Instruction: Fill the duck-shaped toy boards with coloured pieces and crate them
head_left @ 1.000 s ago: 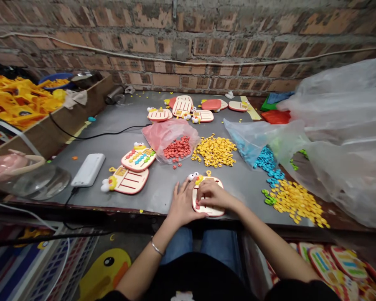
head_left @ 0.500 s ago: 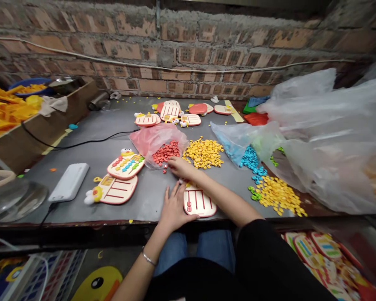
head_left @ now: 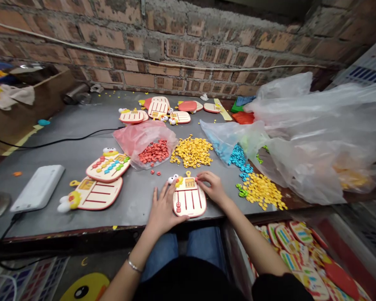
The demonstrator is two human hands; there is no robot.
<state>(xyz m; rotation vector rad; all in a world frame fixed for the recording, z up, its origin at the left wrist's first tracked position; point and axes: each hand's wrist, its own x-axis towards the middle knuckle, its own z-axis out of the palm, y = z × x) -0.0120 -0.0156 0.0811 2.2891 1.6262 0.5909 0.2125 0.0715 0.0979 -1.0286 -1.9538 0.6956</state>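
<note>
The left hand (head_left: 163, 208) lies spread; the right hand (head_left: 213, 189) pinches.

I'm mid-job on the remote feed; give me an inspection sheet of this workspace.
Surface: grey tabletop, dotted with tiny yellow scraps toward the back.
Job's things: board lies slots up, two red pieces in its leftmost slot; red pile and yellow pile beyond it.
Clutter: white device and orange scrap at left; plastic bags at right.
Hands: left hand spread against the board's left side; right hand pinches what looks like a red piece by the upper right corner.
Cables: black cable across the tabletop's left; pale cable along the wall.
Surroundings: brick wall behind; heaped boards below right.
</note>
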